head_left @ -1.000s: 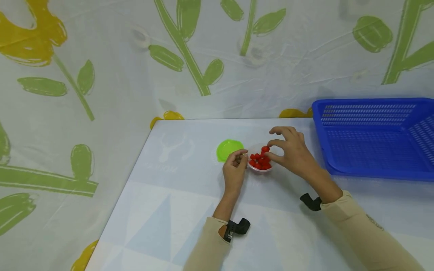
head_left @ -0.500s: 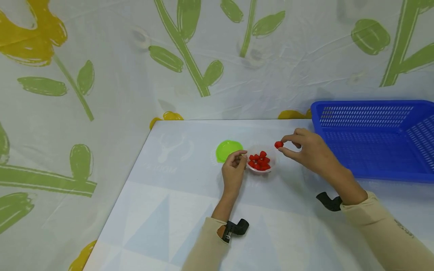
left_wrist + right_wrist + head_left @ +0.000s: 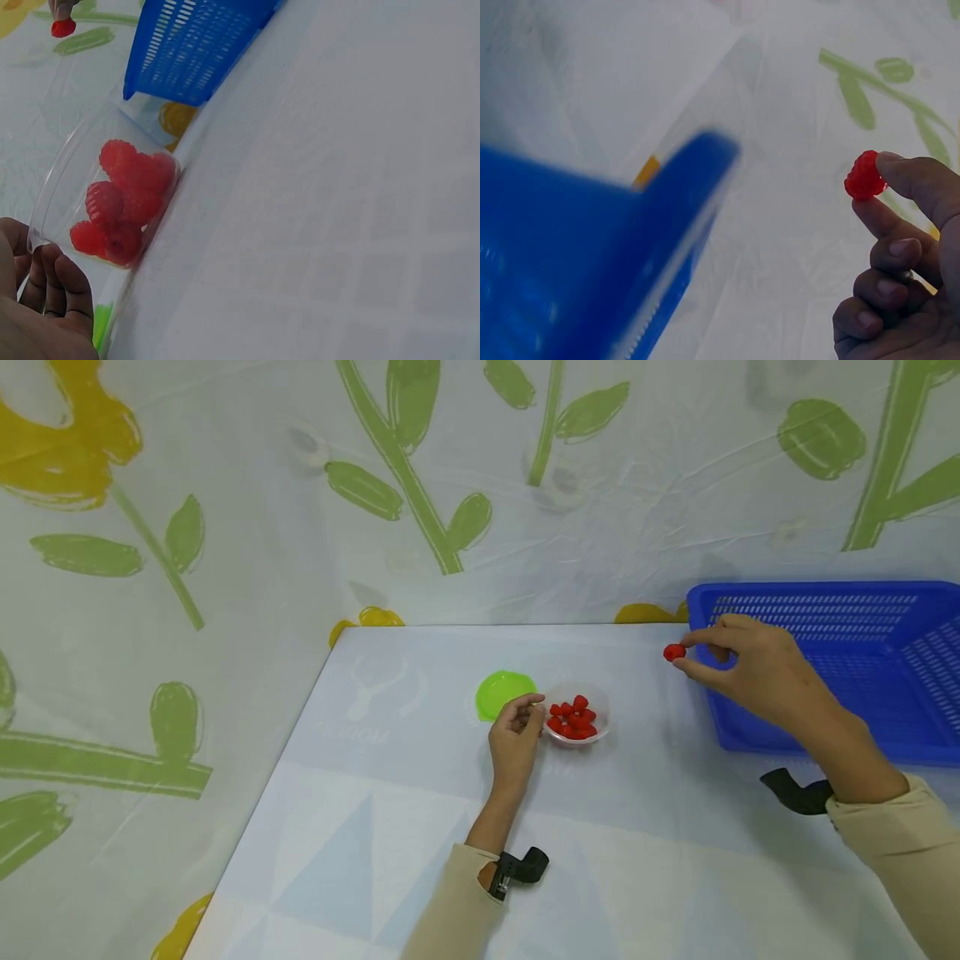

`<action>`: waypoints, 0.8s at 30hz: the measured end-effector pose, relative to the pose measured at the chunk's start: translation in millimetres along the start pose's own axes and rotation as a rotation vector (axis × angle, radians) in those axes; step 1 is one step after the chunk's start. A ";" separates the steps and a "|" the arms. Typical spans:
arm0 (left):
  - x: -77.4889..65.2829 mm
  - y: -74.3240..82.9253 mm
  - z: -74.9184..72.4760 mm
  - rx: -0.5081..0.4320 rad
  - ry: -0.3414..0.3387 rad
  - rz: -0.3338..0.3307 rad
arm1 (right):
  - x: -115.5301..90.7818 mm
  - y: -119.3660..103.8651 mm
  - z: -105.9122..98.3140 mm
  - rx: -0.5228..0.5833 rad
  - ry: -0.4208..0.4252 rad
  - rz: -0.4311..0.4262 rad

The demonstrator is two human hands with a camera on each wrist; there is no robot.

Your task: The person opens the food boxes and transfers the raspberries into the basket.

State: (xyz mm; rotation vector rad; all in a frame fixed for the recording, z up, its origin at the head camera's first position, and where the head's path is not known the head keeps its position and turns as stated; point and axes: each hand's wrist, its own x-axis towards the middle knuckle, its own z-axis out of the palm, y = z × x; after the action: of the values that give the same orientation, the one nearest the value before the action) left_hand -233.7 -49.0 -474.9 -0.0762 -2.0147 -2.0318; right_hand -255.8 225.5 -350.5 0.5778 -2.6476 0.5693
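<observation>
Red raspberry-like piece (image 3: 865, 176) sat pinched between thumb and index finger of the right hand (image 3: 768, 670), other fingers curled toward the palm. Right forearm angled in from near right; hand was up in the air, its back overlapping the blue basket (image 3: 892, 627) in the head view. Piece itself was just left of the basket's left edge there; exact height unclear. Left hand (image 3: 516, 737) was pinching the left rim of the clear bowl (image 3: 71, 199), forearm in from the near side.

Held piece: bumpy, shiny, bright red, rounded. Bowl: see-through, red pieces (image 3: 105, 202) of the same kind heaped in it, on the desk (image 3: 420, 752) right beside the left hand. Flat green piece (image 3: 501, 693) lay left of the bowl, on the far side of the left hand.

Count: one held piece, one bowl, one green piece, one basket at right. Bowl contents: several, overlapped, exact number not readable. Black wrist mounts (image 3: 525, 866): two, one per wrist. Tan sleeves (image 3: 453, 906): two.
</observation>
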 end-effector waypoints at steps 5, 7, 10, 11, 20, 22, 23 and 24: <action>-0.5 -1.6 -1.7 0.005 0.009 -0.019 | 3.7 17.9 -13.3 -0.052 -0.031 0.028; -0.5 -1.9 -2.2 0.003 0.009 -0.026 | 5.0 25.0 -18.9 -0.068 -0.058 0.053; -0.3 -1.6 -2.2 -0.005 0.001 -0.026 | 7.0 36.6 -25.7 -0.094 -0.095 0.083; -0.1 -1.7 -2.1 -0.005 -0.002 -0.026 | 7.7 40.6 -27.4 -0.102 -0.105 0.091; -0.9 -0.9 -0.9 0.008 -0.007 -0.019 | 12.6 68.4 -33.2 -0.149 -0.184 0.119; -0.8 0.2 -0.8 0.010 -0.006 -0.027 | 13.6 71.0 -34.4 -0.140 -0.206 0.125; -0.8 0.4 -0.7 0.011 -0.006 -0.029 | 14.0 72.2 -34.9 -0.135 -0.215 0.128; -0.7 0.8 -0.4 0.008 -0.005 -0.033 | 14.4 73.6 -35.3 -0.132 -0.222 0.126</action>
State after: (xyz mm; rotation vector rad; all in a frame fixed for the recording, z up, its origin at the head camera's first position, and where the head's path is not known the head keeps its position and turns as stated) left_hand -232.8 -49.2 -474.3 -0.0470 -2.0401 -2.0446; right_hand -292.5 298.5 -336.7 0.4605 -2.9208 0.3806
